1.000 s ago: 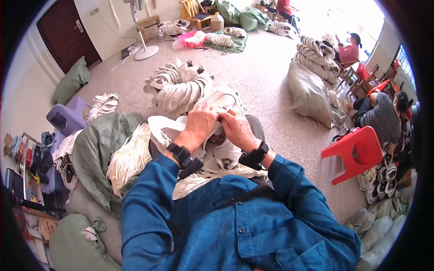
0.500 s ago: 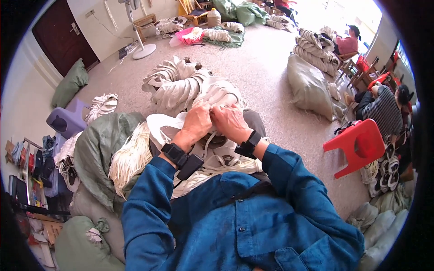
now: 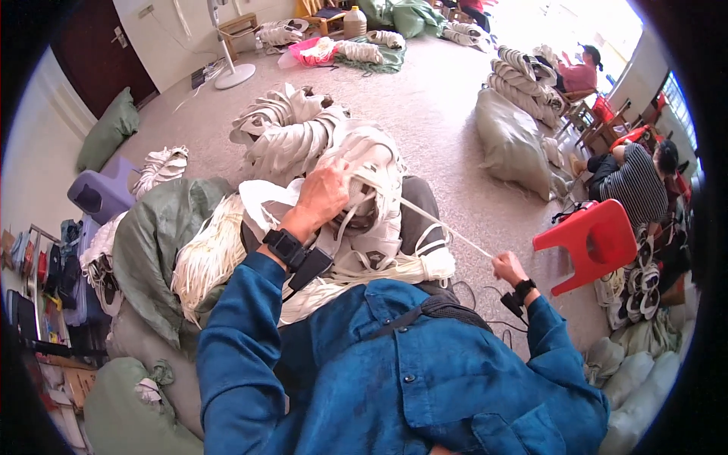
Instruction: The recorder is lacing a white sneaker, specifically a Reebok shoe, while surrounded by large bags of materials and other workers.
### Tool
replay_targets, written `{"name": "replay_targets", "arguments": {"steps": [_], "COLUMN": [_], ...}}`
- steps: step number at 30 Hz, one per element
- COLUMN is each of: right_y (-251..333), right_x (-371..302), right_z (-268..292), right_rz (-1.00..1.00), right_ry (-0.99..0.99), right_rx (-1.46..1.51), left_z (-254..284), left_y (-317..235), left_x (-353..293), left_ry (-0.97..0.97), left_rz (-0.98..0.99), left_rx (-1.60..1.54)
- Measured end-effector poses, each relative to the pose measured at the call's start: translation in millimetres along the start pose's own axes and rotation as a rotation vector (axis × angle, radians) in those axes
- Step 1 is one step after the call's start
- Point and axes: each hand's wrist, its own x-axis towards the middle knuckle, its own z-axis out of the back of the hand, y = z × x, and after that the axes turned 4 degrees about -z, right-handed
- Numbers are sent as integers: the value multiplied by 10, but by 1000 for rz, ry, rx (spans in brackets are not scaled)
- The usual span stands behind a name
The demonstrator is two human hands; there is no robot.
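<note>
A white shoe upper [image 3: 371,155] rests at my knees, its dark eyelet opening toward me. My left hand [image 3: 326,191] is closed on the upper's edge beside the eyelets. Out to the right, my right hand [image 3: 509,268] pinches a white shoelace [image 3: 447,226], which runs taut from the upper. A loose loop of lace hangs below the opening. Across my lap lies a bundle of white laces [image 3: 421,267], and more laces [image 3: 208,246] spill down on the left. Just beyond the upper are rows of nested white shoe uppers [image 3: 292,144].
A green sack [image 3: 155,250] stands by my left side, with a purple stool [image 3: 106,189] behind it. To the right are a red stool [image 3: 588,246], a full beige sack [image 3: 512,144] and a seated person in stripes [image 3: 641,182]. A white fan [image 3: 233,74] stands farther off.
My right hand has left the upper and swung out to the right, drawing the lace straight. My left hand stays at the upper, slightly farther left.
</note>
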Motion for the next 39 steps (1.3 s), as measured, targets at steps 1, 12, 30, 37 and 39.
{"name": "replay_targets", "arguments": {"steps": [1, 12, 30, 37, 39], "right_y": [-36, 2382, 2762, 2469, 2342], "right_x": [-39, -102, -245, -535, -643], "right_z": [-61, -276, -447, -116, -60], "right_rz": [27, 877, 653, 775, 934], "right_ry": [14, -292, 161, 342, 412], "right_rx": [-41, 299, 574, 427, 343], "left_z": [-7, -52, 29, -33, -32], "left_y": [-45, -195, 51, 27, 12], "left_x": [4, 242, 191, 239, 241], "left_ry": [3, 40, 105, 123, 124], "left_rz": [-3, -272, -81, 8, 4], "left_rx": [2, 165, -173, -144, -154]}}
